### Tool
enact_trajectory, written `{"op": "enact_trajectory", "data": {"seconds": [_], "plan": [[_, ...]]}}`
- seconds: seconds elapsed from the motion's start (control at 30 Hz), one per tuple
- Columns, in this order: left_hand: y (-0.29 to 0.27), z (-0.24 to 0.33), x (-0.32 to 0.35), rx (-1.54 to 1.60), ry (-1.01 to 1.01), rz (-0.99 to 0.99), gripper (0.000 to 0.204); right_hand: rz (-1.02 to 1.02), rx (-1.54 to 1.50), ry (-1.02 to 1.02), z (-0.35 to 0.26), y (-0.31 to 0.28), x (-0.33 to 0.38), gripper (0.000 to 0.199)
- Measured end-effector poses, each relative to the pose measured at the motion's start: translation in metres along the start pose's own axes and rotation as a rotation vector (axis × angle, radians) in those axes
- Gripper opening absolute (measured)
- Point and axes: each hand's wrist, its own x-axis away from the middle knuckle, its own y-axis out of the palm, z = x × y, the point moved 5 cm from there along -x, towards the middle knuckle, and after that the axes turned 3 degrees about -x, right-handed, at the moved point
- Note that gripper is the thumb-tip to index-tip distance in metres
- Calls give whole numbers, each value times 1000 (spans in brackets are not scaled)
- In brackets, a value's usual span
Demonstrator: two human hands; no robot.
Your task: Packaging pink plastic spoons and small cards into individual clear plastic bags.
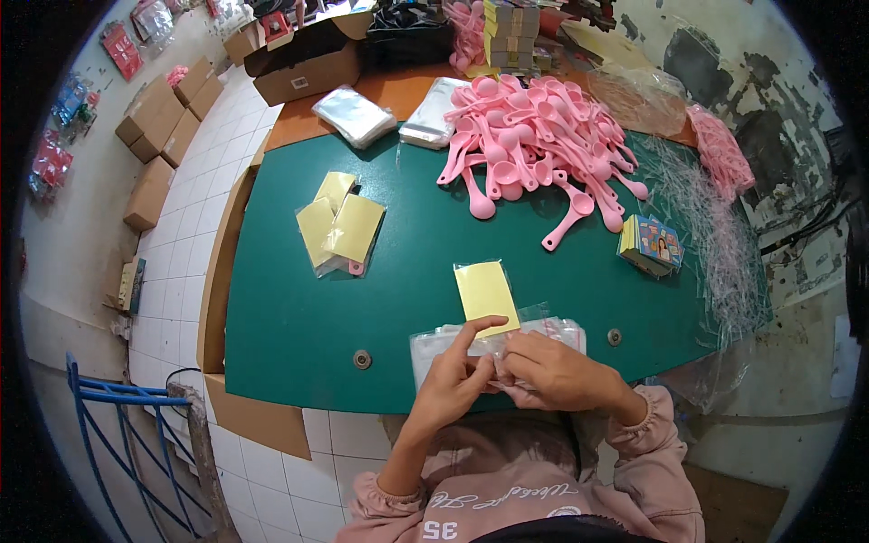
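From my remote feed, the green desk (pixel 299 308) filled most of the view, with a heap of pink spoons (pixel 534 136) at its far side. A yellow card (pixel 486 294) lay just beyond a stack of clear bags (pixel 434 348) at the near edge. My left hand (pixel 453 380) and right hand (pixel 557 371) met over the bags, each grip narrow, apparently pinching one bag's plastic.
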Motion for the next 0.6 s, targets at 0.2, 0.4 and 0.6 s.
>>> {"op": "enact_trajectory", "data": {"seconds": [0.2, 0.4, 0.6], "plan": [[-15, -1, 0, 97, -3, 46, 25, -11, -569, 32, 35, -103, 53, 17], [-10, -1, -3, 121, 8, 13, 23, 742, -231, 854, 174, -258, 185, 18], [-6, 2, -2, 97, 32, 84, 23, 680, 524, 729, 94, -170, 118, 32]]}}
